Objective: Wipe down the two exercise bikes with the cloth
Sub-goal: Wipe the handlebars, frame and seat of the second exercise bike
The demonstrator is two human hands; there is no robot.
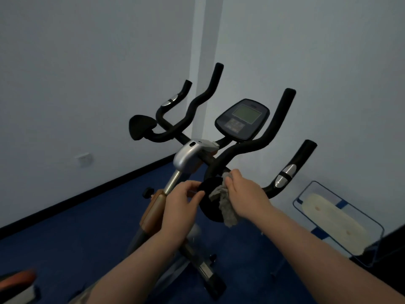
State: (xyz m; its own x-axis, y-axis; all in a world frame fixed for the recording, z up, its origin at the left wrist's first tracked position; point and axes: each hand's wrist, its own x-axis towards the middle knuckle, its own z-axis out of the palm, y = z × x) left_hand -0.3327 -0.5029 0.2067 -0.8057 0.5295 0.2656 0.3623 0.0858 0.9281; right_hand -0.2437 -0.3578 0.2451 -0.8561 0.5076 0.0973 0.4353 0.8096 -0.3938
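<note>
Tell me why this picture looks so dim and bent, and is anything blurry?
Head view: room light is low and bluish, so the exercise bike reads mostly as dark shapes. The wide-angle lens bows the wall and floor edges. The orange object at lower left is smeared, while the right hand gripping the cloth looks fairly sharp.

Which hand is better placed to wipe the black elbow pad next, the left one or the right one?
The right hand: it already holds the grey cloth against the near elbow pad. The left hand has no cloth; its fingers only steady the pad's edge.
</note>
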